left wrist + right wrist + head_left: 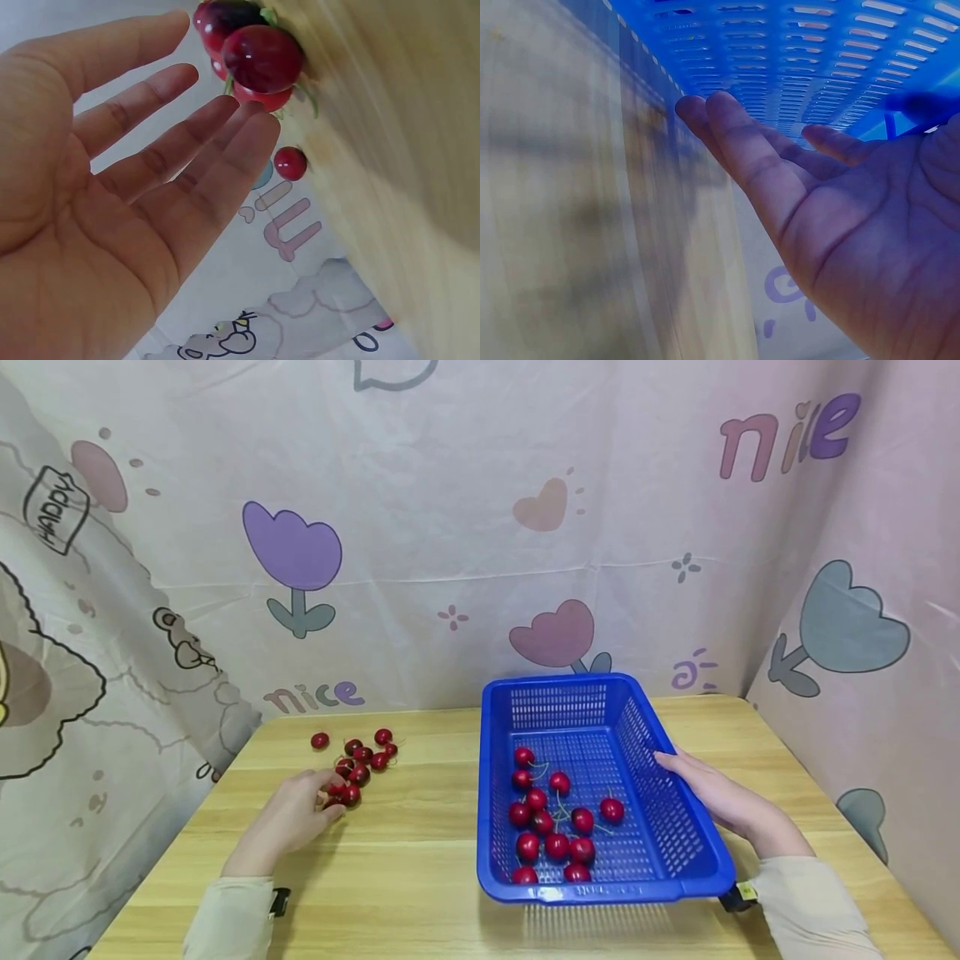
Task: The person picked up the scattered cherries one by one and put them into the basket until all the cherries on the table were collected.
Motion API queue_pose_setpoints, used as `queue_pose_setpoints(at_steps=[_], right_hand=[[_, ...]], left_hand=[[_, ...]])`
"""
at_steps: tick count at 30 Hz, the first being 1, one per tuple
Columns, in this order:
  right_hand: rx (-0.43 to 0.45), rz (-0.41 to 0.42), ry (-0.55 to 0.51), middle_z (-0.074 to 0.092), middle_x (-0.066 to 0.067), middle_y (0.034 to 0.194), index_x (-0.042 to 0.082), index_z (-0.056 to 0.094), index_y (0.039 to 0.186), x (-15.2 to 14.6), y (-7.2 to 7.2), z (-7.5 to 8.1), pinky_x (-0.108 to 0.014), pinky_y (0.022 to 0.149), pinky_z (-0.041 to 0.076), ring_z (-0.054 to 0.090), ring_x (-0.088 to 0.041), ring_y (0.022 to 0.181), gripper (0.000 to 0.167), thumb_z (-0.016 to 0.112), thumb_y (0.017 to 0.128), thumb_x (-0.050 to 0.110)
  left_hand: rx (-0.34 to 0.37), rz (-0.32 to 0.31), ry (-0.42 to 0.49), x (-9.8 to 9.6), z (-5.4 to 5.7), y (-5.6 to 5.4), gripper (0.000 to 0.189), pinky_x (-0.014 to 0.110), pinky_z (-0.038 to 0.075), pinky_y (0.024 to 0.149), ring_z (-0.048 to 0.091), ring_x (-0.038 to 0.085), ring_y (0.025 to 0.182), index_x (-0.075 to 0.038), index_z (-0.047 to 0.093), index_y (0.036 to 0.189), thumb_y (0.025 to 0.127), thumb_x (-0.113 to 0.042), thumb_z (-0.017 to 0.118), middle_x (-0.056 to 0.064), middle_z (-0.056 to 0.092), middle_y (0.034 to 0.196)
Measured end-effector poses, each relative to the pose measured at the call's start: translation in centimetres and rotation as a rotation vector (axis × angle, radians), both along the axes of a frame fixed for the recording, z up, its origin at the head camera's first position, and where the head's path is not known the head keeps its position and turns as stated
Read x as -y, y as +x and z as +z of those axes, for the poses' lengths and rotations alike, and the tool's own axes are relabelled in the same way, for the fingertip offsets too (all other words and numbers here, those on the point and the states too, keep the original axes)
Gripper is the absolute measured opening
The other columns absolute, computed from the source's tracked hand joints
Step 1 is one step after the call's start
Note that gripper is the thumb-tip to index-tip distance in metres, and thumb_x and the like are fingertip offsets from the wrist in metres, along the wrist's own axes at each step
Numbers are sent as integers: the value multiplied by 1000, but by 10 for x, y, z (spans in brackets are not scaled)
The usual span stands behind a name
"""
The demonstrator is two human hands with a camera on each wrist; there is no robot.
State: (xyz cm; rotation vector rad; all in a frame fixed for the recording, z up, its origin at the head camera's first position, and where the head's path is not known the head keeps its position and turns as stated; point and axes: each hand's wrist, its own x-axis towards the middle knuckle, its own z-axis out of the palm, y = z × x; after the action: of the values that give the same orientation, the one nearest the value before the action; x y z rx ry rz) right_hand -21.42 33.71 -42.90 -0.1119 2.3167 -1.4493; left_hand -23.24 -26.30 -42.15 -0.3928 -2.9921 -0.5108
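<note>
On the left of the table my left hand (296,814) reaches into a loose group of red cherries (360,774). Its fingers are loosely extended beside the nearest cherries. In the left wrist view the palm and fingers (150,161) show no cherry held, and a cluster of cherries (262,60) lies just beyond the fingertips. My right hand (723,797) holds the right side of a blue plastic basket (491,777), thumb over the rim. Its other fingers (757,161) lie along the outside of the slotted wall. Several stemmed cherries (557,845) lie inside the basket, mostly towards its front left.
A wooden table (420,860) carries everything. One cherry (320,741) lies apart at the back left. A printed curtain (435,527) hangs behind the table and along both sides.
</note>
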Motion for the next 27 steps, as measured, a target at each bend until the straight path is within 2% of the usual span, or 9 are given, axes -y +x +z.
queue_pose_setpoints(at_steps=[6,11,16,21,27], right_hand=[[-10,4,12,37,-37,163,16,-6,173,1,-1,2,-61,106,58,68,-35,125,80,30,114,57],[-16,5,29,33,-37,166,16,-6,173,2,0,4,-66,108,54,65,-39,131,81,30,114,57],[-12,7,8,37,-37,163,16,-5,173,3,0,5,-62,107,56,67,-36,127,79,30,114,56],[-12,11,-9,41,-36,161,15,-4,173,4,0,4,-58,106,58,69,-33,124,79,31,115,55],[-2,16,-27,40,-37,161,15,-5,173,3,0,3,-55,105,59,70,-33,122,79,30,115,54]], left_hand=[[25,-8,4,2,-5,-1,36,54,63,81,73,33,93,-1,71,122,89,-8,83,22,73,111],[16,-8,-27,2,-7,-4,33,54,63,82,72,34,92,0,72,119,88,-6,84,22,74,109],[23,-4,-37,4,-9,-6,32,57,62,86,73,37,97,0,73,117,87,-5,84,23,75,110],[35,6,-39,8,-12,-7,29,55,60,85,71,30,94,-3,75,113,86,-5,84,19,77,109],[35,9,-38,11,-15,-9,23,50,58,79,65,21,85,-6,75,107,85,-6,85,9,77,100]])
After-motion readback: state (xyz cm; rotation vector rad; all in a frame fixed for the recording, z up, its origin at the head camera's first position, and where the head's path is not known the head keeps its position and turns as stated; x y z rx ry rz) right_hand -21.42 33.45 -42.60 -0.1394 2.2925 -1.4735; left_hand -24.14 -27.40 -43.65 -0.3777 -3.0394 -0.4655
